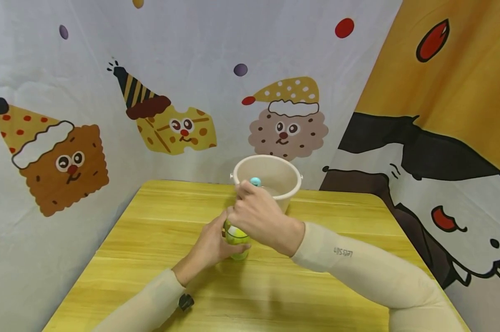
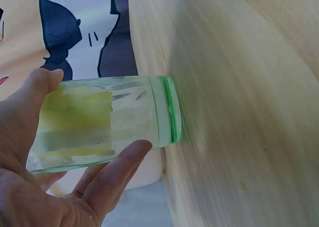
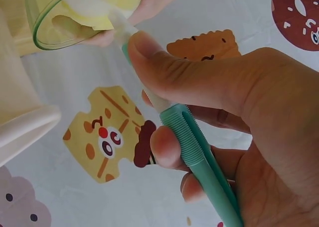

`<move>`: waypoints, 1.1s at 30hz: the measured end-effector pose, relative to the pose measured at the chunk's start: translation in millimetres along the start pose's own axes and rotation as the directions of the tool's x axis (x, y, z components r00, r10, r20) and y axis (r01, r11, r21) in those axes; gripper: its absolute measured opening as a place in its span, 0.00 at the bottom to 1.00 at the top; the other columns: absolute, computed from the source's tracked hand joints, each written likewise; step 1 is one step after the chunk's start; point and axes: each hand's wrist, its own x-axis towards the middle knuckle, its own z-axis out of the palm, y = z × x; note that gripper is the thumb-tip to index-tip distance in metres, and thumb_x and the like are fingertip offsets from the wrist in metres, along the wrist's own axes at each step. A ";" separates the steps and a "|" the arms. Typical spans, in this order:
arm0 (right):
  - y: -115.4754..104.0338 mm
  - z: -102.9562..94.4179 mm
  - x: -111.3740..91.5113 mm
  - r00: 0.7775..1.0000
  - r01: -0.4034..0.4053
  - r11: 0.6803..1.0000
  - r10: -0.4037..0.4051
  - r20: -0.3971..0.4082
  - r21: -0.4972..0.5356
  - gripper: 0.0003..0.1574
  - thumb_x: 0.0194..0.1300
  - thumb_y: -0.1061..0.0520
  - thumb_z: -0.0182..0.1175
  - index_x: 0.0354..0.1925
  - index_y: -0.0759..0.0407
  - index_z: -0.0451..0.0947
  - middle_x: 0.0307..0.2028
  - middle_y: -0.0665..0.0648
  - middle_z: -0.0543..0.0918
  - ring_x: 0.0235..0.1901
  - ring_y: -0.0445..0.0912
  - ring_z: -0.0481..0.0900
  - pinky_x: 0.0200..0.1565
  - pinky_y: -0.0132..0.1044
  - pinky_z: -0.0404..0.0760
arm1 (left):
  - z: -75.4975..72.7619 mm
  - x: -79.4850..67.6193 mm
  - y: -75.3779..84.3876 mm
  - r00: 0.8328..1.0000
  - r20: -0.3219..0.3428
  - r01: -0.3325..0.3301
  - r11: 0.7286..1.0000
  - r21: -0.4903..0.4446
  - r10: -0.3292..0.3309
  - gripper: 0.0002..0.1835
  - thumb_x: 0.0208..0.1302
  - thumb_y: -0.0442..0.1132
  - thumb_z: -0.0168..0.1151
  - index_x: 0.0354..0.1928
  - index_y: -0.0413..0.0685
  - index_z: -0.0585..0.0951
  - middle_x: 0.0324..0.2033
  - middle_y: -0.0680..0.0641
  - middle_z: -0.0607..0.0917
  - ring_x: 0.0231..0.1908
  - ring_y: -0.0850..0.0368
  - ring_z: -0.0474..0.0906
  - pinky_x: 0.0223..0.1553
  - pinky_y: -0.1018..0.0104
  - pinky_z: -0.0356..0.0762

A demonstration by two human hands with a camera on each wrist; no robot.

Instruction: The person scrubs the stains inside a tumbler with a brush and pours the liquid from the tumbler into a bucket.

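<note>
A clear, green-tinted glass point(image 2: 132, 112) is in my left hand point(image 1: 210, 244), with thumb and fingers around its sides. The left wrist view shows its thick green base near the tabletop; I cannot tell if they touch. My right hand point(image 1: 260, 214) grips a teal-handled sponge brush point(image 3: 192, 142), with the thumb on its pale neck. The brush's yellow and white head point(image 2: 77, 117) is inside the glass and shows through the wall. In the head view, the teal handle end pokes out above the right fist.
A beige bucket point(image 1: 268, 158) stands just beyond my hands, near the back of the wooden table point(image 1: 167, 207). A small dark object point(image 1: 186, 302) is by my left wrist. Cartoon-printed cloth point(image 1: 183, 50) hangs behind and beside the table.
</note>
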 end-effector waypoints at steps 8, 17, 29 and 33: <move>-2.7 -0.2 4.8 1.000 -0.001 1.000 0.001 -0.018 0.006 0.07 0.65 0.44 0.85 0.36 0.37 0.94 0.31 0.43 0.95 0.48 0.46 0.82 0.62 0.42 0.68 | 1.1 1.6 -1.5 0.997 -0.025 -0.069 0.997 0.041 0.070 0.54 0.62 0.53 0.93 0.85 0.59 0.72 0.60 0.54 0.90 0.53 0.59 0.88 0.53 0.62 0.92; -2.5 1.4 11.7 1.000 -0.002 1.000 0.002 -0.018 0.001 0.08 0.70 0.45 0.82 0.34 0.38 0.93 0.31 0.44 0.95 0.46 0.45 0.80 0.60 0.43 0.67 | 2.8 1.6 -2.2 0.996 -0.028 -0.088 0.996 0.012 0.088 0.56 0.61 0.50 0.94 0.87 0.59 0.70 0.64 0.53 0.90 0.52 0.59 0.89 0.47 0.70 0.91; 2.3 8.0 17.6 0.999 -0.027 0.998 0.026 0.033 0.054 0.09 0.61 0.45 0.87 0.34 0.34 0.93 0.34 0.43 0.97 0.51 0.45 0.83 0.60 0.43 0.68 | 1.8 2.4 -1.0 0.993 -0.023 -0.117 0.993 0.002 0.117 0.50 0.62 0.48 0.94 0.81 0.60 0.73 0.58 0.52 0.89 0.49 0.60 0.87 0.45 0.70 0.90; 4.9 11.1 19.4 0.998 -0.034 0.996 0.031 0.050 0.076 0.09 0.58 0.46 0.87 0.34 0.36 0.94 0.34 0.45 0.97 0.51 0.46 0.85 0.61 0.43 0.70 | 2.1 3.2 -0.7 0.992 -0.025 -0.121 0.993 0.010 0.121 0.51 0.62 0.48 0.93 0.82 0.62 0.72 0.58 0.52 0.90 0.50 0.60 0.88 0.47 0.69 0.90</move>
